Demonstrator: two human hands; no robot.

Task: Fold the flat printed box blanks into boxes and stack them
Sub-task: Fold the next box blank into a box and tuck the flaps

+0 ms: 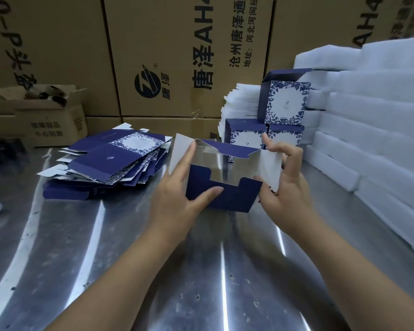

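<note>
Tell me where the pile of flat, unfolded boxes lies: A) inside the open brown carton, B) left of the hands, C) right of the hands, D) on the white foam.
B: the pile of flat boxes lies on the metal table, left of the left hand and right hand, which hold a half-folded box.

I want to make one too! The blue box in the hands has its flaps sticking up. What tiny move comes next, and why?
Probably fold the two white side flaps inward. The half-formed box, held by the left hand and right hand, is already squared open, but its flaps stand loose, so this end is not closed yet.
</note>
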